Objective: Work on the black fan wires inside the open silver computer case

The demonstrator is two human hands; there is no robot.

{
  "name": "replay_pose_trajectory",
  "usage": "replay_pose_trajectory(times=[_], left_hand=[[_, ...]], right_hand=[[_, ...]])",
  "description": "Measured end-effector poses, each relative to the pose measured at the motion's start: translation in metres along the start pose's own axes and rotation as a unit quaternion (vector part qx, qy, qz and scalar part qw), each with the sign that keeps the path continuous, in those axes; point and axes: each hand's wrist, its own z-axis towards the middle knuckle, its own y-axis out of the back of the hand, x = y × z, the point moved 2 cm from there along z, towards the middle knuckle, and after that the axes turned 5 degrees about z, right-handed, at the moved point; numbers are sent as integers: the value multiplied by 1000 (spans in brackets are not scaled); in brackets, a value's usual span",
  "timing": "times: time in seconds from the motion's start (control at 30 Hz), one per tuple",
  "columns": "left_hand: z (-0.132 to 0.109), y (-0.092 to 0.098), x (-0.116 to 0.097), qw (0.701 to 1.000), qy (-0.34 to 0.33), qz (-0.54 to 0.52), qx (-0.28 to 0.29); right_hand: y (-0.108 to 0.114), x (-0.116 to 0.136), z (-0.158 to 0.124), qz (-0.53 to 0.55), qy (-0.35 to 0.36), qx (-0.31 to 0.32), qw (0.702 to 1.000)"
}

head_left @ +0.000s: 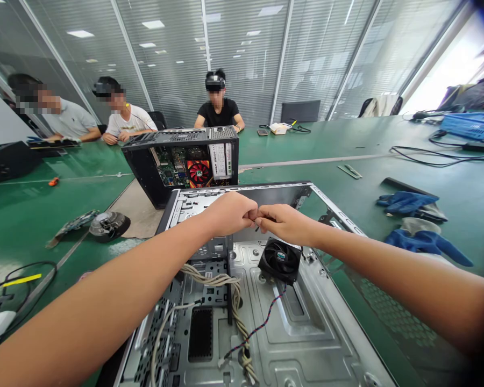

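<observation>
In the head view, we see our left hand [237, 212] and right hand [284, 221] meeting, both pinched on a tiny, slender dark piece [257, 229], above the open silver metal computer case [331, 344] on the green table [339, 142]. Inside sit a square black fan [280, 260] and twisted beige cables [213, 279].

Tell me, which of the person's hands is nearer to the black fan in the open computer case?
The right hand: it appears just above the black fan. The left hand is farther off, up and to the fan's left.
</observation>
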Motion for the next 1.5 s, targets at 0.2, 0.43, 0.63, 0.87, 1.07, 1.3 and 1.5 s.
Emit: replay_pose_trajectory(times=[0.2, 0.43, 0.63, 0.87, 1.07, 1.3, 1.5], left_hand=[[0, 0, -1, 1000, -8, 21, 7], [1, 4, -2, 999, -31, 19, -17], [-1, 5, -3, 1000, -19, 3, -15], [-1, 7, -2, 999, -29, 38, -20], [-2, 5, -3, 998, -25, 61, -6], [-2, 4, -1, 998, -36, 52, -20], [0, 0, -1, 994, -42, 98, -6]], right_hand=[[0, 1, 1, 26, -9, 53, 998], [3, 1, 0, -13, 9, 6, 1000], [4, 1, 0, -17, 9, -5, 1000], [3, 1, 0, -9, 5, -5, 1000], [0, -3, 0, 21, -3, 13, 1000], [9, -1, 6, 55, -18, 55, 997], [8, -6, 11, 84, -20, 64, 994]])
